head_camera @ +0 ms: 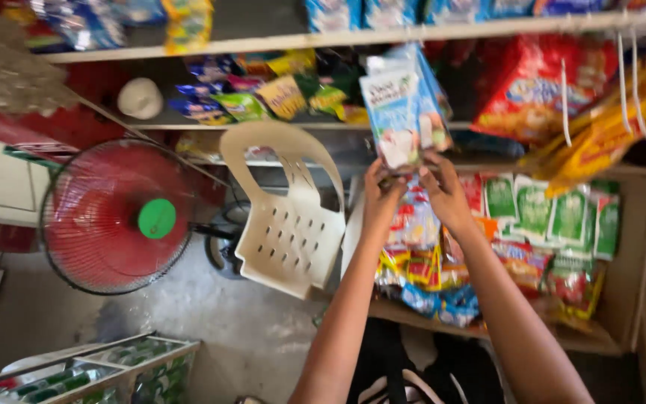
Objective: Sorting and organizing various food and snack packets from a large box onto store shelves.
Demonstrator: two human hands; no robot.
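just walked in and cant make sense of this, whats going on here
A person stands at a cardboard box full of snack packets, arms raised. The left hand and right hand together hold the bottom edge of a light-blue and white sachet strip up before the wooden shelves. A cream plastic chair and red fan stand alongside.

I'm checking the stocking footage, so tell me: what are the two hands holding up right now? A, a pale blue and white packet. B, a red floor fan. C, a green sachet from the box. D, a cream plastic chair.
A: the left hand and right hand both pinch the bottom edge of the pale blue and white packet, raised in front of the shelves.
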